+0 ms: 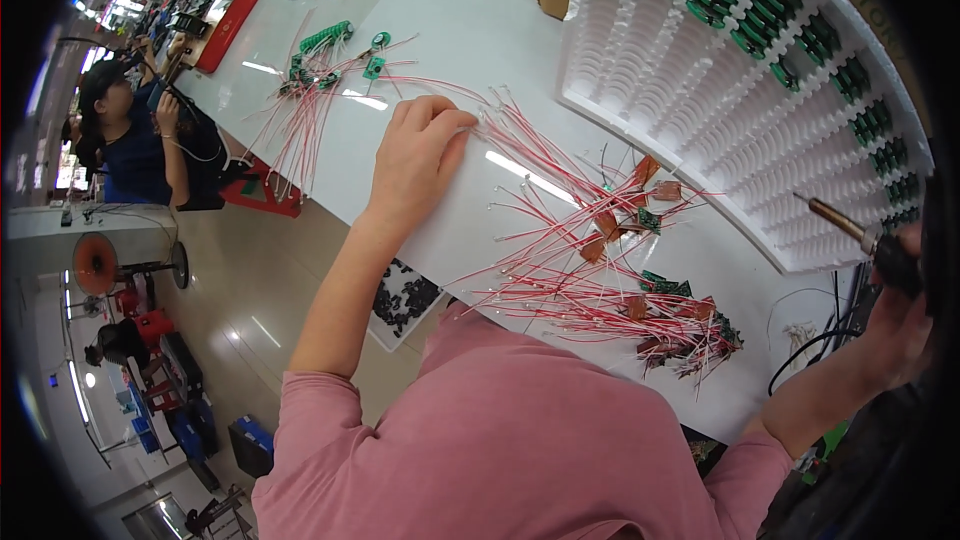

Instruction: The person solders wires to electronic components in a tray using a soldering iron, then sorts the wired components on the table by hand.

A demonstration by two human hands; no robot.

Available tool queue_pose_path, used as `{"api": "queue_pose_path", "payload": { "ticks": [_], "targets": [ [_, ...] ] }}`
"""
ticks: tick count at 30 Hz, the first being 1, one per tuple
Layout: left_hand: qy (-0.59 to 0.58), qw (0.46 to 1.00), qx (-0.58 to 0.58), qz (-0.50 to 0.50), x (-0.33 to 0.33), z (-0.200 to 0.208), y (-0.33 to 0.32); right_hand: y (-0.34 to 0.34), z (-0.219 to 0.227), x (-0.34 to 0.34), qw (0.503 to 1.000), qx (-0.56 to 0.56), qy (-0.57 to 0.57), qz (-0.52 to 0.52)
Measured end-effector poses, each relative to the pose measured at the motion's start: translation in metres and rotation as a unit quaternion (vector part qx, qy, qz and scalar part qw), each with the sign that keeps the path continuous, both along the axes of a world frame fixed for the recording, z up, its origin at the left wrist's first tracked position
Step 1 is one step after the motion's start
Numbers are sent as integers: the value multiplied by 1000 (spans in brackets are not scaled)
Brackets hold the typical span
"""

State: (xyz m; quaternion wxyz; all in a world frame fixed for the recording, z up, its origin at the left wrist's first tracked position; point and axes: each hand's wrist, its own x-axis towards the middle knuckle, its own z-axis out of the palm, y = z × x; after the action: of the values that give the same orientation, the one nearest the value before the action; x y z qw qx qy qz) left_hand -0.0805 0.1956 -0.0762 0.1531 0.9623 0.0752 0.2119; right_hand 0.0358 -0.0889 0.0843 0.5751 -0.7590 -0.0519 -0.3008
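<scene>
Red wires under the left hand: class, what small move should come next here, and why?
Probably pinch one wire free from the red wires with the left hand. Its fingertips rest on the wire ends on the white table, gripping nothing yet, while the right hand holds the soldering iron raised near the white tray, away from any wire.

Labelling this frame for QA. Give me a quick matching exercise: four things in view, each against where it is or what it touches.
Things:
1. left hand
2. right hand
3. white slotted tray
4. red flat case

Places:
A. far end of the table, upper left
B. fingers pressing on the red wires
C. upper right, holding green parts
D. gripping the soldering iron

Pairs: 1-B, 2-D, 3-C, 4-A
</scene>
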Motion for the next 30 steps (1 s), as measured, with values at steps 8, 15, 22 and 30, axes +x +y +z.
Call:
{"api": "queue_pose_path", "payload": {
  "ticks": [8,15,22,30],
  "targets": [
    [-25,998,-60,7,-1,22,29,-91,-37,11,977,-62,-45,198],
    [6,999,2,48,-17,8,43,-135,-65,20,930,-92,-75,347],
    [-16,981,-138,137,-14,3,53,-131,-72,16,937,-89,-80,329],
    [-12,996,-80,24,-14,3,56,-140,-76,11,959,-73,-45,272]
  ]
}}
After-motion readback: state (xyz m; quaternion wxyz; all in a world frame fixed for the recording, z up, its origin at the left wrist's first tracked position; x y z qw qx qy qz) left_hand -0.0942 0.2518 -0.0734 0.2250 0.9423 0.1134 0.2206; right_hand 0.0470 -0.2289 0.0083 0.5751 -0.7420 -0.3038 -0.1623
